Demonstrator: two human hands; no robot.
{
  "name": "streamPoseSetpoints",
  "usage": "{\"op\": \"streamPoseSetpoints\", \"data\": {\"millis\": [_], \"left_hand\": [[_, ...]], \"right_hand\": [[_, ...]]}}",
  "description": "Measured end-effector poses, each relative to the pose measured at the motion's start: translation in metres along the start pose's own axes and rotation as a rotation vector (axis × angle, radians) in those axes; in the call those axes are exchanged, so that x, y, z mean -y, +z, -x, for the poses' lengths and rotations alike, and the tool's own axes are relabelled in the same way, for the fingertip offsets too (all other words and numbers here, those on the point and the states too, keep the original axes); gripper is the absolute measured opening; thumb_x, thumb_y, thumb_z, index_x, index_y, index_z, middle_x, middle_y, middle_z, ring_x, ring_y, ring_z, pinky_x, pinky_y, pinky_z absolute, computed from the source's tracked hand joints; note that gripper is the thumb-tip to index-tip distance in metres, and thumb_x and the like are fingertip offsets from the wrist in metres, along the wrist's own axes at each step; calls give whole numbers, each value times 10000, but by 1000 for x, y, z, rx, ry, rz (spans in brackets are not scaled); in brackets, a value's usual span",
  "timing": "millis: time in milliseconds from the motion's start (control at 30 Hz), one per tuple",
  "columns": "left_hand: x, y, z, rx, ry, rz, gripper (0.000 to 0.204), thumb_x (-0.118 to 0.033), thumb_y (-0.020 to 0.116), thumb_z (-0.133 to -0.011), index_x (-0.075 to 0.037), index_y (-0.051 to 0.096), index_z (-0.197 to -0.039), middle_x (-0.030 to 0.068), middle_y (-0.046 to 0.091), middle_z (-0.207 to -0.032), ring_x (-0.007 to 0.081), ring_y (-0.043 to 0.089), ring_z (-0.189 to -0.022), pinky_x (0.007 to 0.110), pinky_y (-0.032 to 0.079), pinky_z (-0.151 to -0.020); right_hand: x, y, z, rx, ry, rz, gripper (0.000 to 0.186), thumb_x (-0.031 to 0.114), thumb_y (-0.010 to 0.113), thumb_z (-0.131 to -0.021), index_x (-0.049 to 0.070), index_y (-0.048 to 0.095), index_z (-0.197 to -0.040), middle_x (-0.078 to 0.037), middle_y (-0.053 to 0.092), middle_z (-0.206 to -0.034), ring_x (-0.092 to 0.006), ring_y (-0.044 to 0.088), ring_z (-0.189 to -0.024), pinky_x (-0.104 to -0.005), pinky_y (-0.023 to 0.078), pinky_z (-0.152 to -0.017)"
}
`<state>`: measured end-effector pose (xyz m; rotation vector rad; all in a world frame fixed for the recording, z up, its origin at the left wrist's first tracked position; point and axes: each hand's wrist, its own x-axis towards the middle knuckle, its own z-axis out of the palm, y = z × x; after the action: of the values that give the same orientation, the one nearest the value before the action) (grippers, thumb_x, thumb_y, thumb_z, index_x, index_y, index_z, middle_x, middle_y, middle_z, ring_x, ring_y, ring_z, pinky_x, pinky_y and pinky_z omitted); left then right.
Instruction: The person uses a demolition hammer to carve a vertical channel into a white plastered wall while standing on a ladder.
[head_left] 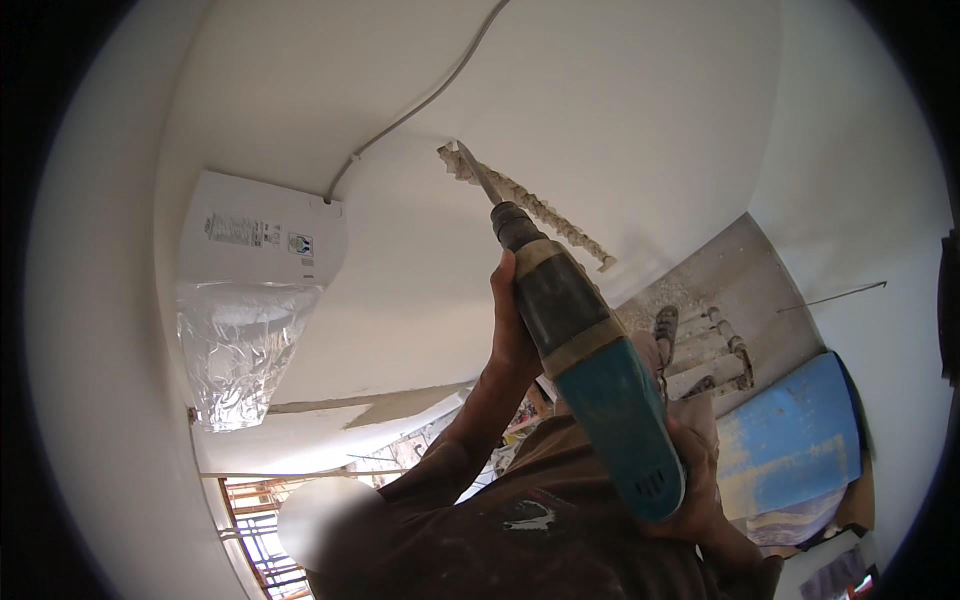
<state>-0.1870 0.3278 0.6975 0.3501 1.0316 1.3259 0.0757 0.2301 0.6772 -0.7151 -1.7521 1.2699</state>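
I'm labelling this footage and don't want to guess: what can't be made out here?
In the head view:
- Left hand: most fingers, hidden behind the power tool.
- Right hand: most fingers, hidden by the tool's rear.
- Grey cable: upper end, cut off by the top edge.
- White unit: print, too small.
- Lower left: whatever the blurred patch covers.

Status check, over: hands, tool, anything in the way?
Left hand and right hand gripping power tool. Chisel bit at upper end of wall groove. Grey cable nearby, apart from the bit.
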Motion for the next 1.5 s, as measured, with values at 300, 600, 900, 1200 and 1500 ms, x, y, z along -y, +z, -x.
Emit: {"op": "streamPoseSetpoints", "data": {"millis": [300,600,900,1200,1500], "left_hand": [[-13,8,-19,-45,69,-10,746,-745,433,-870,-53,567,-1116,139,624,-996,310,655,-903,475,579,-786],[1,11,3,-83,83,-47,708,-720,433,-884,-62,584,-1095,142,634,-983,314,662,-902,468,586,-760],[2,10,30,-6,93,-18,696,-707,422,-895,-62,584,-1102,137,632,-957,306,657,-867,458,576,-773],[-23,-16,-14,106,99,-34,691,-695,427,-908,-53,577,-1115,140,649,-991,295,666,-888,444,570,-805],[-9,-6,-14,-64,41,-49,724,-715,425,-892,-53,567,-1149,142,630,-1023,332,649,-941,494,552,-841]], "right_hand": [[10,-18,-41,39,65,-50,944,138,833,-665,11,317,-1444,-224,654,-1129,-337,692,-977,-396,547,-836],[16,-19,-15,-15,23,-2,881,112,812,-663,0,367,-1414,-210,651,-1128,-327,693,-947,-399,545,-812],[7,-2,8,12,-41,-163,947,134,844,-645,13,345,-1440,-202,639,-1145,-317,683,-987,-406,543,-823],[-1,15,-34,63,85,-216,961,144,812,-658,93,336,-1492,-252,630,-1170,-381,642,-1080,-424,510,-924],[-20,2,-20,-6,95,36,911,135,837,-640,1,379,-1416,-203,627,-1185,-331,665,-1028,-404,517,-886]]}}
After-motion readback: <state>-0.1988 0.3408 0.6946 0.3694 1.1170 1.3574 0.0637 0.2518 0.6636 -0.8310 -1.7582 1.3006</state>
